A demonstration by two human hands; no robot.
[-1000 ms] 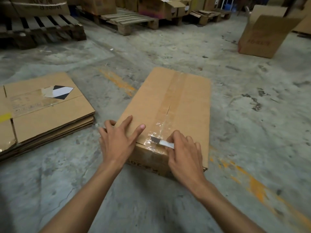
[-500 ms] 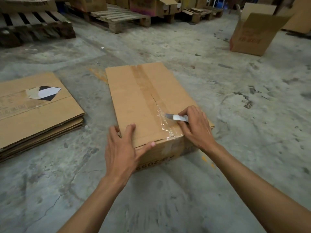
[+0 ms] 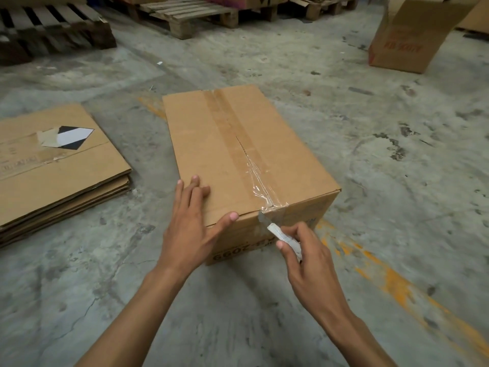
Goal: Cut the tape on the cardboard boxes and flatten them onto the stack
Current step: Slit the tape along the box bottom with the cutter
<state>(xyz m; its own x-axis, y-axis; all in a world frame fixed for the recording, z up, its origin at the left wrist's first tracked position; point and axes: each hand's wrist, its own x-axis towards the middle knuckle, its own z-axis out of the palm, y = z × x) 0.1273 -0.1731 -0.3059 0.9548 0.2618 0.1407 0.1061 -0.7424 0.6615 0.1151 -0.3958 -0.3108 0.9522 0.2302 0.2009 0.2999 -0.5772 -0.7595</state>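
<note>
Stained concrete floor (image 3: 370,154), my left hand (image 3: 193,223) spread flat on the cardboard box (image 3: 211,144), my right hand (image 3: 307,258) gripping a box cutter (image 3: 280,233), blade at the taped near edge, flattened stack (image 3: 60,176) to the left

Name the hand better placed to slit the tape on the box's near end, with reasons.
Right. The right hand already holds the cutter, its blade at the tape on the near top edge. The left hand lies flat on the box, steadying it.

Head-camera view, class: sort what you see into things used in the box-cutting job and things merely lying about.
In use: taped box, tape, cutter in the right hand, left hand steadying the box, flattened stack.

Lying about: wooden pallets, open box.
</note>
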